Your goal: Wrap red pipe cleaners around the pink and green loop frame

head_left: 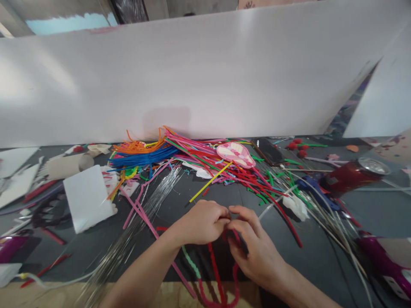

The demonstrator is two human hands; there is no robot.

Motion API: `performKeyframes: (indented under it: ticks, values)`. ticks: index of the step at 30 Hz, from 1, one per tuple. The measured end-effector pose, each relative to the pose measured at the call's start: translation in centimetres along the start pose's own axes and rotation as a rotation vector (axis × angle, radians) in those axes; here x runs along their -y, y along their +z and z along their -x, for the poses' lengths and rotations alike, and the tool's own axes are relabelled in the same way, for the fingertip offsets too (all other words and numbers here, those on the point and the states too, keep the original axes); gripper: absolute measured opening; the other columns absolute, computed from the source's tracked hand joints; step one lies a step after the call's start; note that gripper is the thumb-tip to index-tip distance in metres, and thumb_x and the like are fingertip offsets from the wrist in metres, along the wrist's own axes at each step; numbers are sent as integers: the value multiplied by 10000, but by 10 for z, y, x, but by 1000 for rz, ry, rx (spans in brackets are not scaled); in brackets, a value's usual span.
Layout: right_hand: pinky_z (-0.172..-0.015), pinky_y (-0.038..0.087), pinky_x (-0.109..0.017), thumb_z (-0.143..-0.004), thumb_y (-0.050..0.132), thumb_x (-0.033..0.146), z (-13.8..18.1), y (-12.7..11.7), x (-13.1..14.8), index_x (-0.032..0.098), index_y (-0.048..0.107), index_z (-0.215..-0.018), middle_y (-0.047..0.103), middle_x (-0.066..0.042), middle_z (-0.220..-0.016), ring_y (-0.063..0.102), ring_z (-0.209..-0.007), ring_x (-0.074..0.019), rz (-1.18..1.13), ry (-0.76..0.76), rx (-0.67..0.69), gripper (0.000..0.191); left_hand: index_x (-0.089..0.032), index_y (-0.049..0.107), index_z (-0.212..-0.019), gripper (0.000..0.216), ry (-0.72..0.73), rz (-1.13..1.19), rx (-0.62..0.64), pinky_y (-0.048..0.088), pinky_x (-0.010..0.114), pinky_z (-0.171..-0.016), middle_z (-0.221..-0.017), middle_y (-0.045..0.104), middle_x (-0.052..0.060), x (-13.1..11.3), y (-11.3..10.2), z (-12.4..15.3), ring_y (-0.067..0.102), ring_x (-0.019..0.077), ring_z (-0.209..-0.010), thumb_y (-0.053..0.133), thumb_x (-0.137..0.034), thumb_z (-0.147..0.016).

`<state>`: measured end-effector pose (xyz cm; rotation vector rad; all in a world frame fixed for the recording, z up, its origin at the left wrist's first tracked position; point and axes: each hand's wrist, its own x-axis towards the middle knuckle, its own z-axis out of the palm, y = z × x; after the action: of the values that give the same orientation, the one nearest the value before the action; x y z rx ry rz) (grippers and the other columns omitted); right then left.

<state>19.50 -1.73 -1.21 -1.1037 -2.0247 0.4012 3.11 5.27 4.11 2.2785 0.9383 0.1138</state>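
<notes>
Near the front edge of the dark table, my left hand (204, 222) and my right hand (252, 244) meet at the fingertips. Both are closed on a red pipe cleaner (214, 269), whose gripped part is mostly hidden by my fingers. Red lengths hang below the hands and bend in a loop past the table edge. A light green pipe cleaner (192, 262) joins the hanging red part at the left. Just beyond my hands, a yellow pipe cleaner (210, 182) lies slanted, its far end near a pink and cream patterned oval piece (236, 155).
Bundles of blue pipe cleaners (144, 157) and orange ones (133, 147) lie by the white partition (205, 77). Thin metal wires (138, 231) spread at left, near a white card (89, 199). On the right are a red can (355, 175), a dark phone (268, 150) and a purple tool (385, 261).
</notes>
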Motion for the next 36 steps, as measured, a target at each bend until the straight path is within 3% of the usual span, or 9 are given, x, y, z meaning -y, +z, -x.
performKeyframes:
  ticks: [5, 11, 16, 22, 27, 31, 36]
  values:
    - [-815, 516, -390, -790, 512, 96, -1, 3, -2, 216, 546, -991, 486, -116, -1147, 521, -1034, -233, 61, -27, -55, 237, -181, 649, -719, 220, -27, 9, -6, 371, 227, -619, -684, 654, 18, -1, 1, 0, 586, 145, -666, 448, -175, -807]
    - [-805, 499, -372, -775, 549, 72, -8, -1, -2, 233, 620, -911, 520, -77, -1093, 524, -998, -213, 107, -165, -155, 223, -192, 677, -823, 235, -4, 52, -4, 394, 239, -689, -772, 685, 15, -1, 1, -1, 597, 157, -747, 473, -117, -737]
    - [-756, 502, -354, -783, 538, 55, -6, -6, -2, 244, 606, -924, 569, -58, -997, 543, -913, -192, 19, -211, -171, 245, -193, 684, -808, 203, -22, 97, 2, 387, 231, -672, -743, 680, 6, -1, -4, 0, 596, 151, -754, 481, -196, -803]
    - [-673, 486, -296, -791, 555, 64, -7, -11, -4, 207, 568, -887, 610, -40, -800, 581, -756, -164, -183, -35, -149, 172, -194, 689, -885, 234, -4, 120, 41, 388, 221, -693, -794, 689, 7, -2, -14, 4, 587, 141, -759, 464, -251, -857]
    - [-654, 473, -248, -851, 522, 168, -8, -12, -10, 208, 578, -843, 627, -26, -777, 596, -719, -148, -271, 157, -139, 69, -192, 692, -840, 198, 25, 70, 4, 374, 225, -701, -763, 690, 1, -2, -14, 4, 588, 139, -752, 495, -221, -843]
    - [-566, 433, -225, -877, 502, 289, -7, -7, -15, 191, 566, -771, 565, -6, -683, 527, -615, -128, -425, 403, -124, 157, -191, 681, -822, 194, 59, 70, -24, 371, 223, -707, -760, 688, -5, -3, -13, 3, 591, 134, -746, 489, -197, -848]
    - [-511, 381, -210, -844, 535, 427, -13, -2, -18, 177, 520, -709, 488, 30, -599, 457, -549, -103, -674, 627, -7, 284, -185, 672, -811, 182, 84, 46, -32, 374, 222, -708, -763, 685, -4, -2, -12, 3, 589, 133, -748, 494, -189, -850]
